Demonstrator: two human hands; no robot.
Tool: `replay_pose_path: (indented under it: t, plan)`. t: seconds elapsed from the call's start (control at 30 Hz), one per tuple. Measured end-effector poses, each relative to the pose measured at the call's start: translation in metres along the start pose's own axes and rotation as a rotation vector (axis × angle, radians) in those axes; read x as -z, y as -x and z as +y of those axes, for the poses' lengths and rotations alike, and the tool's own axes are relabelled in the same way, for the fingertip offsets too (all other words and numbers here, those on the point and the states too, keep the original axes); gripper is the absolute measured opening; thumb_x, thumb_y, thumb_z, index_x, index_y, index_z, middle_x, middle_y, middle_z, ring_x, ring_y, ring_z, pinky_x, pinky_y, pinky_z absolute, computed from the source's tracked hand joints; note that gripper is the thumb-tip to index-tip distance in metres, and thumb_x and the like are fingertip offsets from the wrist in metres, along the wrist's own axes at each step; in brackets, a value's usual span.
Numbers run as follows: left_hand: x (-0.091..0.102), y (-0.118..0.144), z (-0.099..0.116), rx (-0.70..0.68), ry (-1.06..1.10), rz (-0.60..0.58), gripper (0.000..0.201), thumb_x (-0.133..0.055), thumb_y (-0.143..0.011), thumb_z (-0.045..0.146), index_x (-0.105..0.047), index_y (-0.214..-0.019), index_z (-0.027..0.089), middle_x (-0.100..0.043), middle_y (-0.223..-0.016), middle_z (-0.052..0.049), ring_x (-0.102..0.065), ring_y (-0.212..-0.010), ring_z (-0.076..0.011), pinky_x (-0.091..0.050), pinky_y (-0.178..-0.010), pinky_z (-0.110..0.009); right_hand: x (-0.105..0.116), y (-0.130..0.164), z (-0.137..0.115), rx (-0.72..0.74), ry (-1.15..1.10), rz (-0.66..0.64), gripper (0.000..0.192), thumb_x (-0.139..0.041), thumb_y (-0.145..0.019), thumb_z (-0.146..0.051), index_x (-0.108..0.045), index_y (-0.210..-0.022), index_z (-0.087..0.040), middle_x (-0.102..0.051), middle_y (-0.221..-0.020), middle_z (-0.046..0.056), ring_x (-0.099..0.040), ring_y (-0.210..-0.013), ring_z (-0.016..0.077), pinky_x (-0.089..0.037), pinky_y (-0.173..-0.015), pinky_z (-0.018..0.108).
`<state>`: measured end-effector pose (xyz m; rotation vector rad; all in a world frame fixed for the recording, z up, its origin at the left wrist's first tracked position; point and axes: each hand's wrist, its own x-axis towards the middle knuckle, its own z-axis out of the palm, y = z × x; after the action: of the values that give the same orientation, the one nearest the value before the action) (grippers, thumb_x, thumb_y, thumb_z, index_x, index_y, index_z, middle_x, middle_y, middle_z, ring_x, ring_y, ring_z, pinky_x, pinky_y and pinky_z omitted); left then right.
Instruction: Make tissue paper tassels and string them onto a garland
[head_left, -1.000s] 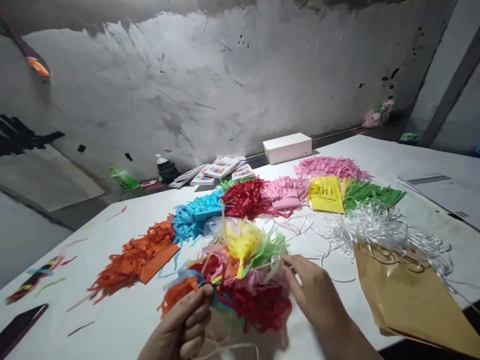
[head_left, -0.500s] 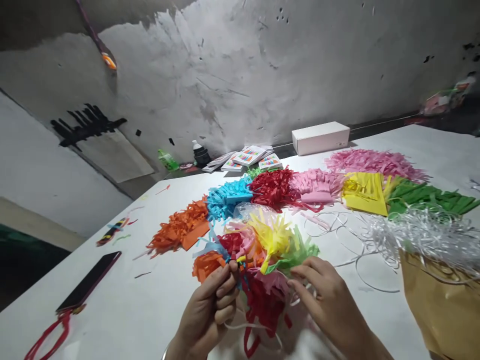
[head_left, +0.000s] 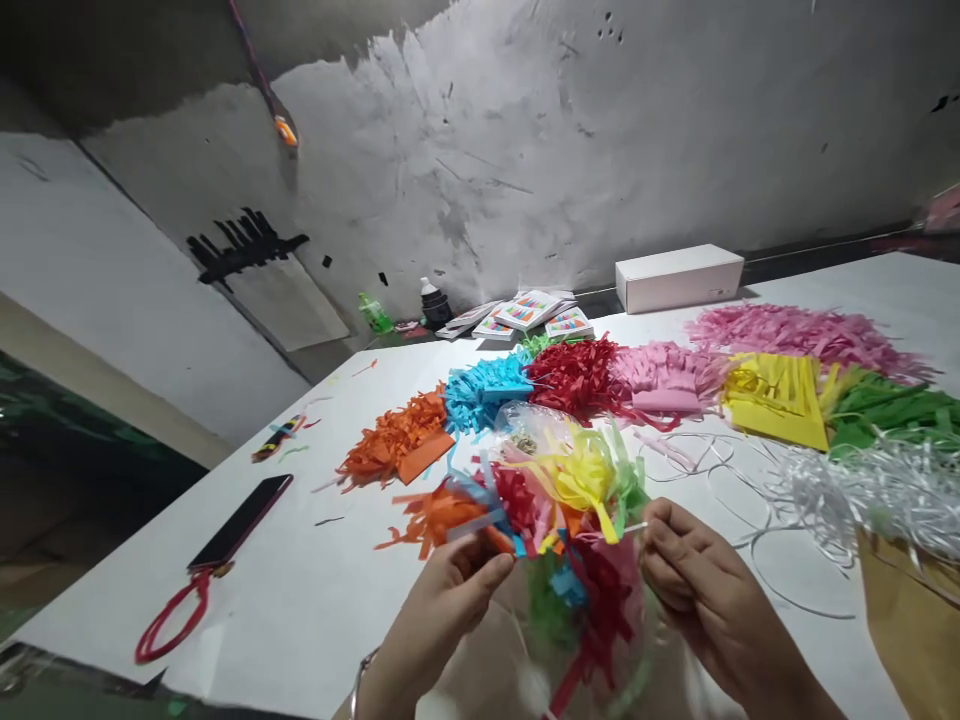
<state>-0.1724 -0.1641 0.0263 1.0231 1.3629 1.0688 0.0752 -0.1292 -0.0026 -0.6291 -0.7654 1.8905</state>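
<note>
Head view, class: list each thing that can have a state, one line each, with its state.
left hand: pinching the multicoloured tassel bunch
right hand: pinching a thin white ribbon by the bunch
tassel bunch: lifted off the table
white box: closed
phone: lying flat, screen dark
dark bottle: upright, capped

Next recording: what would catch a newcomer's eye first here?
First, the multicoloured bundle of fringed paper tassels held up near the table's front edge, pinched between the left hand and the right hand. Behind it, a row of fringed paper piles crosses the white table, from orange through red to yellow.
</note>
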Motion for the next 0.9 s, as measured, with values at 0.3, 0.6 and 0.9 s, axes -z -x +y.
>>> replay_pose_path:
  t: [0.3,0.6,0.9]
  plan:
    - [0.001,0.005,0.013,-0.404,-0.436,-0.024,0.010,-0.077,-0.081,0.026,-0.079,-0.090,0.021,-0.069,-0.077,-0.008,-0.057,-0.068,-0.0180,-0.041,-0.068,-0.025,-0.002,-0.012,-0.017,-0.044,-0.004,0.002,0.029,-0.076,-0.084,-0.043,-0.058,-0.090,-0.021,-0.026,-0.048,-0.013,-0.012,-0.040,0.0030,-0.020,-0.036,0.014]
    - [-0.014,-0.029,0.019,-0.406,-0.363,0.223,0.033,-0.067,-0.086,0.040,-0.057,-0.064,0.018,-0.052,-0.059,0.002,-0.042,-0.056,-0.0129,-0.034,-0.056,-0.024,-0.023,-0.015,0.004,-0.027,0.256,0.012,0.040,-0.076,-0.078,-0.056,-0.062,-0.087,-0.020,-0.036,-0.052,-0.009,-0.024,-0.043,0.0035,-0.021,-0.040,0.015]
    - [-0.051,0.000,-0.026,-0.497,-0.330,0.168,0.017,-0.059,-0.094,0.029,-0.075,-0.093,0.023,-0.072,-0.086,-0.009,-0.063,-0.079,-0.0236,-0.045,-0.073,-0.031,-0.029,-0.011,0.054,0.125,0.648,0.026,0.045,-0.055,-0.090,-0.062,-0.070,-0.095,-0.020,-0.064,-0.075,0.004,-0.060,-0.072,0.0195,-0.049,-0.064,0.026]
